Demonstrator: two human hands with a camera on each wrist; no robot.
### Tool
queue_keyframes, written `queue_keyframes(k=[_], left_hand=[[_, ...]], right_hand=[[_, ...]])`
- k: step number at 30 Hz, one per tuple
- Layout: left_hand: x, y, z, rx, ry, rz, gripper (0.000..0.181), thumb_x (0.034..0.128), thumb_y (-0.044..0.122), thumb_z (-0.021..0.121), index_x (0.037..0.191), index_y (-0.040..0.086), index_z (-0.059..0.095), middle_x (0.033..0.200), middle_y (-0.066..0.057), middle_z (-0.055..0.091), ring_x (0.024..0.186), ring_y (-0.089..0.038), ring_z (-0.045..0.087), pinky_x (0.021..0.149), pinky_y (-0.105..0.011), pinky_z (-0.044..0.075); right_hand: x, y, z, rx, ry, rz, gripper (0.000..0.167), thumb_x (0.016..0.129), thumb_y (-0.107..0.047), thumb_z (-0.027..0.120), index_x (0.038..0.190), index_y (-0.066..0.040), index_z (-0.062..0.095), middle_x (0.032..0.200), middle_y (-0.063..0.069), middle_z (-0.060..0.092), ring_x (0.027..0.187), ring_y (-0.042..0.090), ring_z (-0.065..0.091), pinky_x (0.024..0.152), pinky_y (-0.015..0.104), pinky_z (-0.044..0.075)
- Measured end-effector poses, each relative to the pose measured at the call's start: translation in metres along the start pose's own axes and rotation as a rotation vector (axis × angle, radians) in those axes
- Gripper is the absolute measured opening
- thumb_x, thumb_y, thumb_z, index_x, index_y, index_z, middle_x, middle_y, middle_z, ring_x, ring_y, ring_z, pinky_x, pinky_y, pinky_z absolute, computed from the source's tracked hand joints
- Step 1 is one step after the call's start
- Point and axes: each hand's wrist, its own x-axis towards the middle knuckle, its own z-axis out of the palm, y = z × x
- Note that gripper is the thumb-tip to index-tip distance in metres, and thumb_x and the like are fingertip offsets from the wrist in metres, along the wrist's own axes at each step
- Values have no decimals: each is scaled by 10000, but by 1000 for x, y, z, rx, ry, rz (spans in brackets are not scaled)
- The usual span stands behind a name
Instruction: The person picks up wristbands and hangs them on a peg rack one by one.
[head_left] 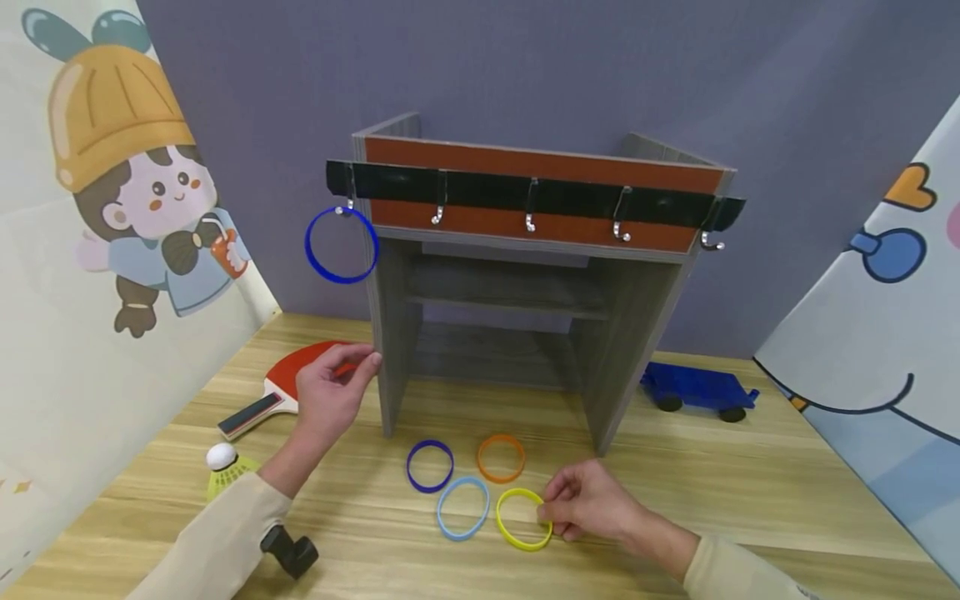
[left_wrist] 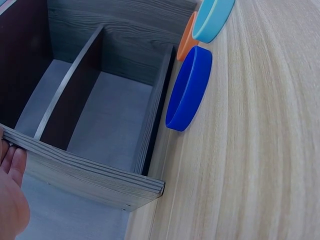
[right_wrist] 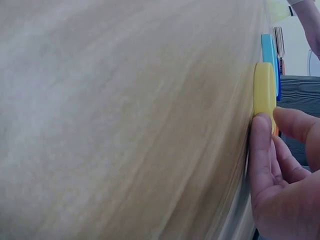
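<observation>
Against a grey-purple backdrop (head_left: 525, 67), a wood-grain tabletop (head_left: 787, 517) carries a grey cabinet (head_left: 510, 279) with an orange-brown front panel. A black rail (head_left: 577, 192) runs across that panel. To the cabinet's right sits a blue toy cart (head_left: 697, 386); to its left a red table-tennis paddle (head_left: 292, 372) lies partly hidden by the person's left hand (head_left: 333, 392). That hand is half open, its fingers loosely bent, tips at the front edge of the cabinet's left side. The right hand (head_left: 585, 500) is nearly closed, thumb and fingers pinching a yellow wristband (right_wrist: 263, 90) in front of the cabinet; whether its rim is lifted off the wood I cannot tell. By the left sleeve rests a shuttlecock (head_left: 225, 468). Near the yellow wristband lie a light blue wristband (left_wrist: 214, 21), a dark blue wristband (left_wrist: 191, 90) and an orange wristband (left_wrist: 188, 37). A bright blue wristband (head_left: 341, 278) hangs from the leftmost hook (head_left: 350, 198) of five. So, as I judge it, one wristband is up and four are left below, only the yellow one in hand.
</observation>
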Motion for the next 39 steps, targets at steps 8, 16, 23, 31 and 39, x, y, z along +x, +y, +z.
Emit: queue_keyframes(k=[8, 16, 23, 31, 39], left_hand=[[0, -2, 0, -23, 1, -5, 114, 775, -179, 664, 886, -179, 638, 782, -269, 641, 667, -83, 655, 625, -194, 546], [-1, -3, -1, -18, 4, -5, 113, 773, -188, 660, 883, -174, 641, 781, -279, 635, 662, -88, 653, 620, -194, 545], [0, -5, 0, -34, 6, -7, 111, 772, -193, 657, 880, -179, 638, 786, -288, 632, 664, -85, 655, 618, -187, 543], [0, -4, 0, -22, 4, 1, 121, 765, -202, 658, 881, -175, 641, 778, -289, 629, 653, -97, 657, 609, -183, 540], [0, -4, -1, -35, 0, -21, 123, 772, -181, 669, 892, -172, 644, 786, -271, 639, 657, -96, 659, 616, -190, 543]], right_hand=[[2, 1, 2, 15, 1, -3, 189, 762, -66, 777, 828, 26, 625, 639, 92, 602, 541, 168, 604, 481, 299, 540], [2, 2, 2, 10, 13, -35, 124, 761, 18, 717, 829, 42, 616, 668, 99, 592, 543, 187, 613, 490, 315, 551], [-2, 4, -2, 13, -4, -49, 108, 755, 39, 678, 817, 35, 589, 681, 114, 586, 544, 213, 620, 485, 307, 549], [-7, 8, -14, 71, -37, -51, 120, 733, 66, 638, 806, 38, 547, 704, 125, 578, 586, 252, 638, 512, 296, 550], [-10, 8, -26, 115, 1, -42, 126, 695, 82, 611, 796, 55, 540, 729, 111, 559, 601, 246, 636, 520, 276, 548]])
